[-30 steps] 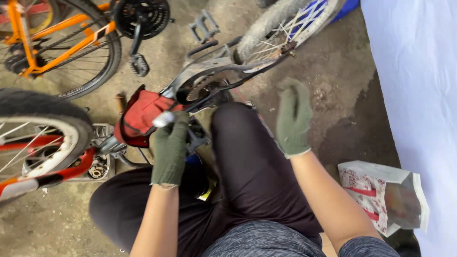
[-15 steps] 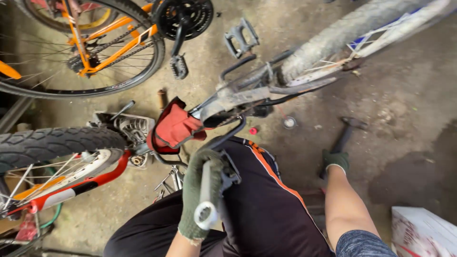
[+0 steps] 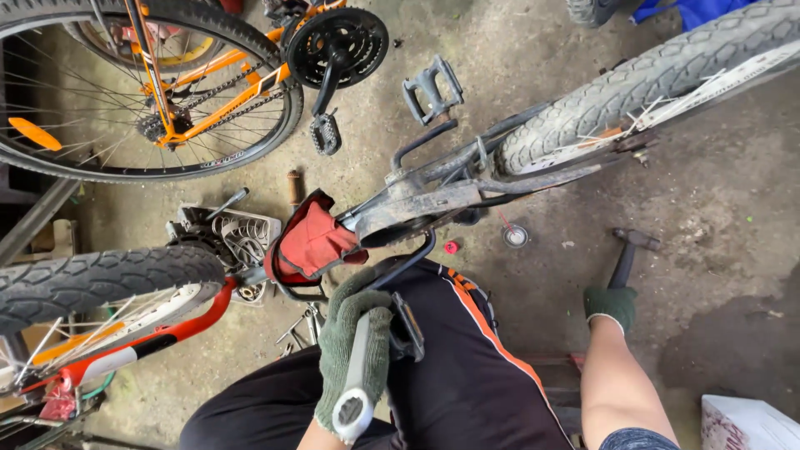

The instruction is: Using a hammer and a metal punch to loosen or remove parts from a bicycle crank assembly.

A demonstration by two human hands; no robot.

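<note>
**Here, two gloved hands, two tools**

The left hand [image 3: 354, 354], in a green knit glove, is wrapped tight around a grey wrench [image 3: 357, 385] over the lap, its far end at the crank [image 3: 407, 327] of the upturned bicycle [image 3: 433, 200]. The wrench looks stiff and fairly heavy; a grip low on the handle should give the most leverage. The right hand [image 3: 610, 305] is closed around the dark handle of a hammer [image 3: 627, 252] lying on the floor [image 3: 717, 217]; it is likely head-heavy.
</note>
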